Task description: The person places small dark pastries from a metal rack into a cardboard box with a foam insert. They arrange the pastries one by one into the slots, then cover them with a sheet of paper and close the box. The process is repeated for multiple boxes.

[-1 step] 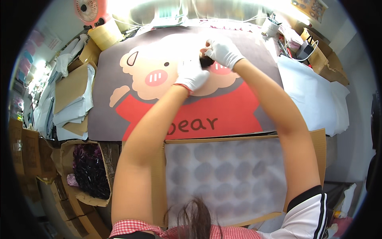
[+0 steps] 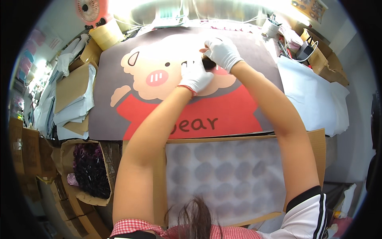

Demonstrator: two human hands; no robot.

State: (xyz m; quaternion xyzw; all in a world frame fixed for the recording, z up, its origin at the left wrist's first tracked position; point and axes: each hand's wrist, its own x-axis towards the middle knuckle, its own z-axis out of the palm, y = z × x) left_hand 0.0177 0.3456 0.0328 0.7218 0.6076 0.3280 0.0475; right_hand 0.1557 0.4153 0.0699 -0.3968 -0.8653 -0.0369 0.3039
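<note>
Both hands are in white gloves with some bare fingertips showing, close together over the far middle of a desk mat printed with a cartoon animal in red. A small dark, rounded object sits between them, its kind hidden by the fingers. My left hand is closed at the object's left side. From the right, my right hand reaches over it, thumb and fingers pinched together at its upper edge. Whatever lies in that pinch is too small to make out.
An open cardboard box at my lap holds rows of round shapes under a translucent sheet. White sheets lie right, papers and cardboard left. A bag of dark shiny pieces stands lower left. A pen cup and fan stand behind.
Both hands have shifted slightly; my left hand has moved a little to the right with the dark object. My right hand's grip looks much the same.
</note>
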